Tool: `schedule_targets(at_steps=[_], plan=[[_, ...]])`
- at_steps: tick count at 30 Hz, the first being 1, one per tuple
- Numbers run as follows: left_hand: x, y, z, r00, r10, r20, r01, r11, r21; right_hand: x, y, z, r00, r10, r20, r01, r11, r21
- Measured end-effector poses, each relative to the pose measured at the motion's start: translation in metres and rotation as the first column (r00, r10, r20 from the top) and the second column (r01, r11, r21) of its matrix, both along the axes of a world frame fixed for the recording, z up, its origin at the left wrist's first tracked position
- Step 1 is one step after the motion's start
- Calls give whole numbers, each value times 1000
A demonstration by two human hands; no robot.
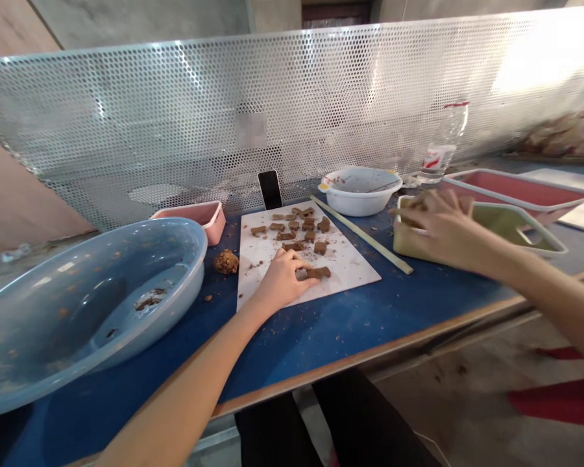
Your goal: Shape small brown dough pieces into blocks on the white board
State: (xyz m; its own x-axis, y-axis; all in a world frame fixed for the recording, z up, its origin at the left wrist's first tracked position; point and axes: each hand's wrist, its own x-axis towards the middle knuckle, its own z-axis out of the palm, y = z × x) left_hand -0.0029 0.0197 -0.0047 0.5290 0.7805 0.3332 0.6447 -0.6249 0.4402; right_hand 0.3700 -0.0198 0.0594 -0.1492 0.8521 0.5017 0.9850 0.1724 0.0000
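Observation:
On a white board [343,272] lie several small brown clay-like blocks [309,236], with crumbs scattered among them. My left hand [285,275] rests at the board's front, its fingers closed around a brown clay-like stick [320,273] that pokes out to the right. Over the left end of a green basket [503,224] is my right hand [440,217], smeared by motion. Something brownish shows beneath its fingers; whether the hand grips it I cannot tell. A rough brown lump [226,261] sits just left of the board.
A large blue basin [194,259] stands at the left, a pink basket [217,220] behind it. Along the back are a phone [270,189], a white bowl [357,202] and a water bottle [440,146]. A pale stick [363,235] lies right of the board; a pink tray [520,188] sits further right.

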Motion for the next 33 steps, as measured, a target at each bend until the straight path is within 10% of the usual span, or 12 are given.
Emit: schedule_targets(at_steps=[9, 33], plan=[[5, -3, -3, 999, -6, 35, 4, 999, 44, -151, -50, -62, 922, 384, -46, -387, 918, -92], [17, 4, 0, 996, 54, -64, -60, 993, -98, -154, -48, -80, 965, 251, -73, -243, 964, 105]])
